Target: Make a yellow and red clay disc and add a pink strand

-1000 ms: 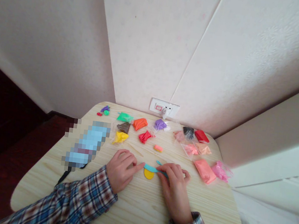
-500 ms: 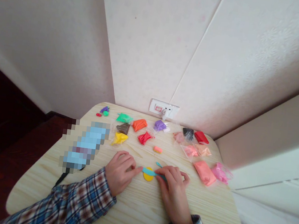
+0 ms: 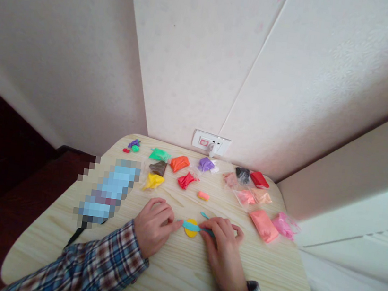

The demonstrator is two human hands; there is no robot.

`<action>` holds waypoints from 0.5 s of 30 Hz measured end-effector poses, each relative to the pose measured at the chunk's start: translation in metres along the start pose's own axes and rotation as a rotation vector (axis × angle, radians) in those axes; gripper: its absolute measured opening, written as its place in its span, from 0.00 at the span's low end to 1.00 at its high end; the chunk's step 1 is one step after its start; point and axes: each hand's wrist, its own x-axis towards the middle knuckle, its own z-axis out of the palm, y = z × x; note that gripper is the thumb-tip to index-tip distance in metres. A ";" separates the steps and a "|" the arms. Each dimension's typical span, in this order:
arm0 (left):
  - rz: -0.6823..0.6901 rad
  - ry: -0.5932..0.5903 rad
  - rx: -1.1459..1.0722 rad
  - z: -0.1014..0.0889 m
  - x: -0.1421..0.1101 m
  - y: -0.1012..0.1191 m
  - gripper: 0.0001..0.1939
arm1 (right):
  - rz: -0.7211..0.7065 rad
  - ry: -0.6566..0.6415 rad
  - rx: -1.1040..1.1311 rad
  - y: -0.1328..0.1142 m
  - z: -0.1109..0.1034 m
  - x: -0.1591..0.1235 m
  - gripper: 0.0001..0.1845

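A flat yellow clay disc point(image 3: 190, 234) lies on the table in front of me. Across it stretches a blue plastic clay knife point(image 3: 191, 226), its blade over the disc. My right hand point(image 3: 224, 252) grips the handle end with fingers closed. At the other end, the fingertips of my left hand point(image 3: 154, 228) pinch the blade's tip, and its remaining fingers are curled. Just beyond my right fingers pokes out a small blue tool end point(image 3: 203, 214); the rest of that tool is hidden. A small pink-and-yellow clay piece point(image 3: 203, 196) sits behind the disc.
Several clay packets, such as the orange one point(image 3: 179, 163) and the salmon one point(image 3: 264, 225), spread along the back and right. Small clay fruit shapes point(image 3: 134, 144) lie at the back left. A blurred blue item point(image 3: 112, 192) with a black strap is left. A socket point(image 3: 211, 143) is on the wall.
The view has shifted slightly. Both hands stay at the clay knife over the yellow disc, and the blade now looks a little more bowed.
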 end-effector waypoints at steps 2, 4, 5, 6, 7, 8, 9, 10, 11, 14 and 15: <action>0.015 0.050 0.008 0.003 0.000 -0.001 0.18 | -0.010 0.000 -0.017 0.000 0.000 0.000 0.08; 0.024 0.097 0.007 0.005 -0.001 -0.001 0.18 | -0.018 -0.006 -0.016 0.000 -0.001 -0.001 0.08; 0.026 0.109 0.005 0.006 -0.001 -0.001 0.18 | -0.019 -0.006 -0.009 0.000 -0.001 -0.001 0.08; 0.024 0.108 0.004 0.006 -0.001 -0.001 0.18 | -0.018 -0.001 -0.001 0.000 -0.001 -0.001 0.09; 0.018 0.096 0.002 0.006 -0.001 0.000 0.18 | -0.015 0.002 0.006 0.000 -0.001 -0.001 0.09; 0.011 0.079 -0.001 0.005 0.000 0.000 0.18 | -0.012 0.004 0.011 0.000 -0.001 -0.001 0.09; 0.007 0.056 -0.004 0.003 0.000 0.000 0.18 | -0.010 0.006 0.013 0.000 -0.001 -0.001 0.09; 0.004 0.033 -0.007 0.002 0.000 0.001 0.18 | -0.008 0.008 0.013 0.000 0.000 0.000 0.09; 0.001 0.014 -0.010 0.000 0.000 0.001 0.18 | -0.008 0.003 0.011 0.000 0.000 0.000 0.09; 0.004 0.007 -0.019 -0.004 0.001 0.002 0.18 | -0.011 -0.008 0.008 0.000 -0.001 -0.001 0.08; 0.007 0.012 -0.022 -0.005 0.002 0.002 0.18 | -0.011 -0.011 0.013 -0.001 -0.002 -0.001 0.09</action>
